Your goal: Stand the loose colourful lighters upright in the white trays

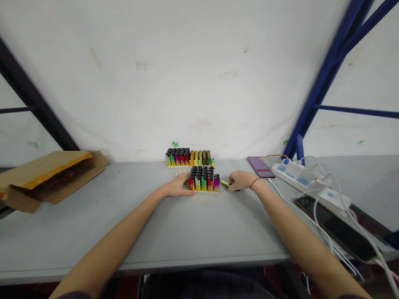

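A pale tray (209, 192) stands upright in front of me, packed with rows of coloured lighters (203, 182) with black tops. Against its left end rests my left hand (178, 185), fingers stretched out and the thumb along the front corner. To the right of the tray, my right hand (241, 180) is closed around a single lighter (225, 183). Its yellow-green end points left toward the tray, and the fingers hide most of its body. At the tray's right end, a purple lighter (216, 182) stands in the front row, with a gap behind it.
Behind, near the wall, stand another group of black-topped lighters (177, 157) and one with yellow and brown tops (200, 158). An open cardboard box (59, 174) lies left. On the right are a phone (261, 167), a power strip (307, 178), white cables and a dark phone (336, 226).
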`<move>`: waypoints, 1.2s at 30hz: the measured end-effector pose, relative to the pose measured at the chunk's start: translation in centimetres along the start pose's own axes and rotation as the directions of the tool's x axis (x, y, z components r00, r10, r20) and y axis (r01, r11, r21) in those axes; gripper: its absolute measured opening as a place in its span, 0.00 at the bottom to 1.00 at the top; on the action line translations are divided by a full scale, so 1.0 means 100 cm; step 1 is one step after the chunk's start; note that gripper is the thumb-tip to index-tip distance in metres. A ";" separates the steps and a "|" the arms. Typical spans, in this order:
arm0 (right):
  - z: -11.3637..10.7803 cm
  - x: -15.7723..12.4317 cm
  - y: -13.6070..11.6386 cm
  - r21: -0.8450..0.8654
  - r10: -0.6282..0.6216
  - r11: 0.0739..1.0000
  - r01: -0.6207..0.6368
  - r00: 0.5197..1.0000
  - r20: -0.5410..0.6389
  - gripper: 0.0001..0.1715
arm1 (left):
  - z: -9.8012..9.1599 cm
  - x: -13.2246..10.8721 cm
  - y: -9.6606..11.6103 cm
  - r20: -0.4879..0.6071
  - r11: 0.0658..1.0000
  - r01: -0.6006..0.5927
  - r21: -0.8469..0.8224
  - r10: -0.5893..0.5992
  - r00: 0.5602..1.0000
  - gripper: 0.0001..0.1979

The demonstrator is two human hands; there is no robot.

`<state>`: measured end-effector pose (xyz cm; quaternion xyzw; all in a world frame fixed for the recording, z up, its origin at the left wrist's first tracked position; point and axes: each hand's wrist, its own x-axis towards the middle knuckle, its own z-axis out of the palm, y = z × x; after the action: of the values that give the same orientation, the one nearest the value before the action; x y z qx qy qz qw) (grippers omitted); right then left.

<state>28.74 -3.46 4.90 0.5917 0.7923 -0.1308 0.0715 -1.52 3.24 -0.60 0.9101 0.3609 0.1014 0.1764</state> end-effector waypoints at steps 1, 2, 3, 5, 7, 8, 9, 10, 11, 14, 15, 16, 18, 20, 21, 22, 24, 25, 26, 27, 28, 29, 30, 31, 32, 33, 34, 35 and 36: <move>-0.001 0.000 0.001 0.040 -0.007 0.999 0.008 1.000 -0.018 0.16 | 0.000 0.000 -0.001 0.000 1.000 -0.002 -0.002 0.002 1.000 0.44; -0.003 -0.001 0.002 0.091 -0.025 0.995 0.028 0.999 -0.037 0.17 | 0.000 0.000 -0.001 0.000 1.000 -0.002 -0.001 0.002 1.000 0.44; -0.005 -0.001 0.002 0.144 -0.053 0.988 0.061 0.997 -0.060 0.18 | 0.001 0.000 -0.001 0.001 1.000 0.001 0.002 -0.001 1.000 0.43; -0.007 -0.002 0.002 0.215 -0.129 0.964 0.158 0.982 -0.140 0.18 | 0.002 0.000 -0.001 -0.005 1.000 0.007 0.009 -0.006 1.000 0.43; -0.008 -0.002 0.001 0.222 -0.210 0.939 0.264 0.948 -0.239 0.17 | 0.002 0.000 -0.001 -0.020 1.000 -0.001 0.013 0.001 1.000 0.43; -0.008 -0.001 -0.001 0.218 -0.235 0.928 0.301 0.929 -0.285 0.15 | 0.003 0.001 0.000 -0.029 1.000 -0.008 0.013 0.008 1.000 0.43; -0.008 0.000 -0.002 0.221 -0.244 0.920 0.324 0.914 -0.325 0.14 | 0.003 0.001 0.000 -0.038 1.000 -0.013 0.013 0.014 0.999 0.43; -0.007 0.002 -0.003 0.232 -0.242 0.913 0.336 0.903 -0.356 0.14 | 0.003 0.001 0.000 -0.045 1.000 -0.016 0.014 0.016 0.999 0.43; -0.007 0.003 -0.004 0.249 -0.231 0.907 0.340 0.895 -0.381 0.14 | 0.003 0.001 0.000 -0.051 1.000 -0.017 0.014 0.018 0.999 0.44; -0.006 0.004 -0.006 0.278 -0.190 0.901 0.334 0.879 -0.438 0.15 | 0.004 0.001 -0.001 -0.064 1.000 -0.023 0.015 0.024 0.998 0.43; -0.006 0.004 -0.007 0.273 -0.185 0.903 0.331 0.875 -0.448 0.16 | 0.005 0.001 -0.002 -0.066 1.000 -0.026 0.016 0.027 0.997 0.43; -0.006 0.004 -0.008 0.262 -0.181 0.908 0.326 0.871 -0.457 0.17 | 0.005 0.001 -0.002 -0.065 0.999 -0.027 0.017 0.028 0.997 0.43; -0.007 0.002 -0.010 0.239 -0.178 0.917 0.321 0.862 -0.475 0.19 | 0.005 0.001 -0.002 -0.066 0.999 -0.027 0.019 0.028 0.997 0.43; -0.008 0.001 -0.012 0.226 -0.185 0.917 0.328 0.854 -0.486 0.18 | 0.006 0.002 -0.003 -0.069 0.999 -0.027 0.024 0.029 0.997 0.43; -0.008 0.000 -0.014 0.227 -0.197 0.913 0.339 0.854 -0.481 0.18 | 0.006 0.002 -0.003 -0.071 0.999 -0.029 0.026 0.031 0.997 0.43; -0.009 0.000 -0.016 0.232 -0.214 0.906 0.353 0.857 -0.468 0.18 | 0.006 0.002 -0.003 -0.073 0.999 -0.031 0.027 0.033 0.997 0.43; -0.009 -0.001 -0.018 0.248 -0.244 0.893 0.376 0.867 -0.435 0.20 | 0.006 0.001 -0.002 -0.072 0.999 -0.033 0.024 0.035 0.997 0.42; -0.009 -0.001 -0.019 0.254 -0.243 0.892 0.375 0.870 -0.430 0.21 | 0.006 0.001 -0.002 -0.068 0.999 -0.031 0.022 0.032 0.997 0.42; -0.009 -0.001 -0.020 0.255 -0.230 0.896 0.363 0.871 -0.433 0.22 | 0.006 0.001 -0.002 -0.064 0.999 -0.025 0.020 0.027 0.998 0.42; -0.009 -0.001 -0.021 0.248 -0.209 0.906 0.344 0.871 -0.444 0.22 | 0.006 0.001 -0.001 -0.061 1.000 -0.018 0.018 0.020 0.998 0.42; -0.009 -0.001 -0.022 0.233 -0.189 0.918 0.322 0.869 -0.457 0.23 | 0.005 0.001 -0.001 -0.059 1.000 -0.013 0.016 0.014 0.998 0.42; -0.009 -0.001 -0.022 0.213 -0.175 0.929 0.303 0.865 -0.470 0.23 | 0.005 0.001 -0.001 -0.058 1.000 -0.010 0.014 0.011 0.998 0.42; -0.009 -0.001 -0.023 0.194 -0.173 0.935 0.296 0.861 -0.478 0.22 | 0.005 0.001 0.000 -0.060 1.000 -0.010 0.011 0.011 0.998 0.42; -0.009 -0.001 -0.023 0.180 -0.182 0.937 0.299 0.859 -0.479 0.22 | 0.005 0.000 0.001 -0.063 1.000 -0.013 0.007 0.013 0.998 0.42; -0.008 0.000 -0.024 0.174 -0.194 0.935 0.309 0.857 -0.477 0.21 | 0.004 0.000 0.001 -0.064 1.000 -0.016 0.004 0.016 0.998 0.42; -0.008 0.000 -0.024 0.175 -0.202 0.932 0.318 0.855 -0.477 0.21 | 0.004 0.000 0.002 -0.063 1.000 -0.018 0.002 0.018 0.998 0.42; -0.008 0.001 -0.024 0.179 -0.206 0.929 0.325 0.854 -0.479 0.20 | 0.004 0.000 0.002 -0.062 1.000 -0.018 0.001 0.018 0.998 0.42; -0.007 0.002 -0.024 0.183 -0.206 0.927 0.328 0.851 -0.482 0.20 | 0.004 0.000 0.002 -0.061 1.000 -0.017 0.001 0.017 0.998 0.42; -0.006 0.003 -0.024 0.186 -0.202 0.927 0.327 0.850 -0.487 0.19 | 0.003 0.000 0.003 -0.061 1.000 -0.015 0.002 0.015 0.998 0.43</move>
<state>26.36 -3.69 5.75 0.4942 0.8364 -0.0990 -0.2155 -1.26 2.97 -0.82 0.9094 0.3593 0.1302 0.1640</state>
